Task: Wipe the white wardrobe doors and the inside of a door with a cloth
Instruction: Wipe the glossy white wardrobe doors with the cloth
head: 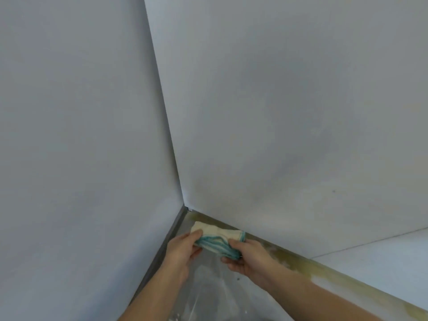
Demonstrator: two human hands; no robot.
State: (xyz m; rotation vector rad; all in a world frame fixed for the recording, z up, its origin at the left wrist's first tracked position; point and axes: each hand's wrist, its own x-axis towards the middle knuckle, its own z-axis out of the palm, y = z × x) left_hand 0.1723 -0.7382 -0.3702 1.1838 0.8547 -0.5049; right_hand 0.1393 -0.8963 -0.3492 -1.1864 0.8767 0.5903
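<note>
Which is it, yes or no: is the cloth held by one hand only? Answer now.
No: the left hand grips one end of the cloth and the right hand grips the other, low by the floor.

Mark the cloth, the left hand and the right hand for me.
cloth (216, 232): head view, cream upper fold.
left hand (183, 250): head view, middle of the hand.
right hand (247, 258): head view, middle of the hand.

A white panel (81, 135) on the left and a white door (289, 100) on the right meet at a far corner, blocking both sides. Only the narrow floor (208, 297) between them is free, wider on the near side.
</note>
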